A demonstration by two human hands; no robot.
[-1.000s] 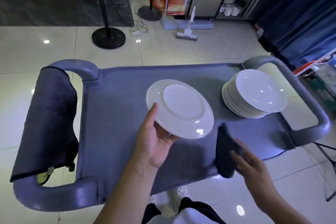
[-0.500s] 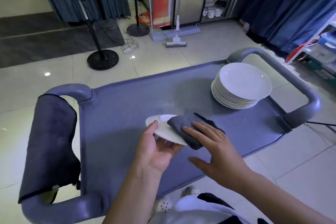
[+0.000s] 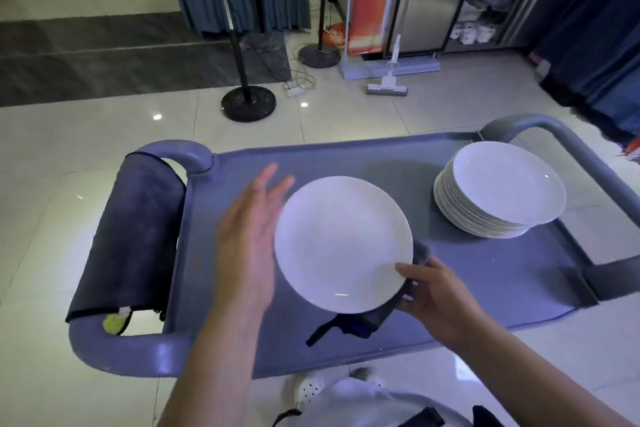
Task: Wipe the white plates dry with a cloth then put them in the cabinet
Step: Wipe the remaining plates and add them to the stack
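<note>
Right hand [image 3: 437,298] pinched 1 white plate [image 3: 343,243] plus a dark cloth [image 3: 360,321] over the cart [image 3: 485,270]; left hand [image 3: 250,236] was flat, fingers straight, beside the rim.

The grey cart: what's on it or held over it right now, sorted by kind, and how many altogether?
Single round white plate, held over the cart by the right hand: 1
Stack of white plates on the grey plastic cart: 1 (its plates are too close-packed to count)
Dark cloths: 2, one under the held plate, one draped over the cart's handle
Total: 4
</note>
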